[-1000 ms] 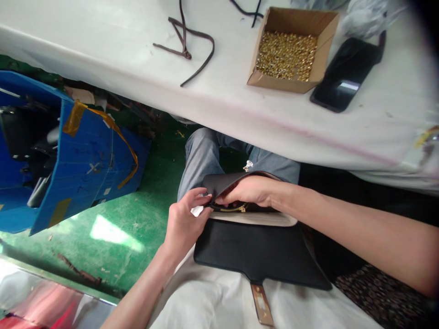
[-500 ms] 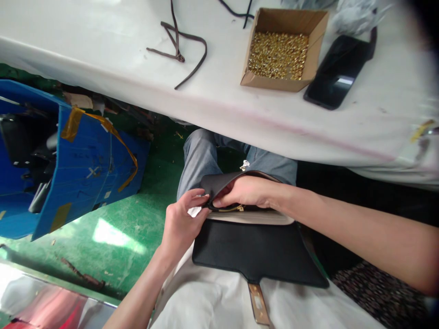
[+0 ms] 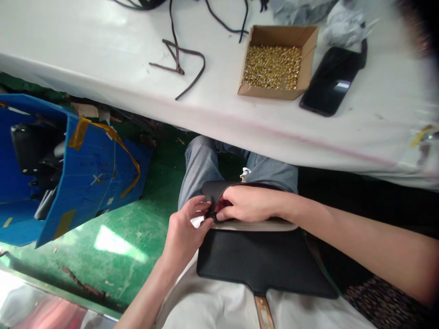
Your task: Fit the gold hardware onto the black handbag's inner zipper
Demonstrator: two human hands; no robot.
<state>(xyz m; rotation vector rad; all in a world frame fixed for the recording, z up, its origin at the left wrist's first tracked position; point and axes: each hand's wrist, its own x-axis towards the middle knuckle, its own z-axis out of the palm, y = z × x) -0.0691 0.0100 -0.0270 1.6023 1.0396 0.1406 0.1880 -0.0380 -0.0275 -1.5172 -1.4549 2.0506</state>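
Observation:
A black handbag [image 3: 260, 260] lies on my lap, its flap folded back toward me with a gold metal clasp plate [image 3: 264, 311] at the tip. My left hand [image 3: 188, 226] pinches the bag's left side edge between thumb and fingers. Inside the bag's mouth is my right hand [image 3: 248, 203], thumb and fingers closed near the left inner corner, close to the left fingertips. What the right fingers hold there is hidden. A pale inner edge of the bag runs below the right hand. A small shiny metal piece [image 3: 244, 175] shows at the far rim.
On the white-covered table [image 3: 113, 77] stand a cardboard box [image 3: 298, 93] of small gold pieces and a black phone [image 3: 331, 82]. Dark cords [image 3: 192, 84] and crumpled plastic [image 3: 345, 25] lie nearby. A blue bin [image 3: 92, 169] with black items stands on the green floor at left.
My right hand has shifted left inside the bag, toward the corner by my left fingers, and now covers the gold zipper pull seen before. The view has tilted slightly up.

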